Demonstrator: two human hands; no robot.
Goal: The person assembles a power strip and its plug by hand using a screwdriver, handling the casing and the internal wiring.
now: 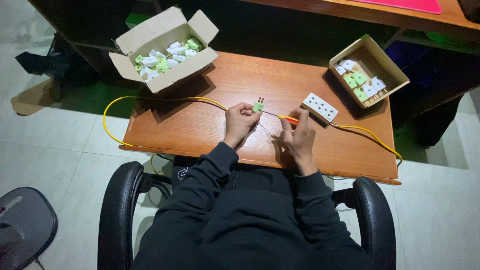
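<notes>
My left hand [240, 121] grips a small green plug [258, 106] with two metal pins pointing away from me. My right hand [299, 139] holds a thin screwdriver with a red and yellow handle [289, 119], its metal tip aimed left at the plug. Both hands rest over the middle of a small wooden table [200, 125]. A yellow cable [165, 99] runs across the table behind my hands.
An open cardboard box [165, 47] of green and white plugs sits at the back left. A smaller box [370, 70] with several plugs is at the back right, a white multi-socket block [320, 107] beside it. I sit in a black armchair [117, 210].
</notes>
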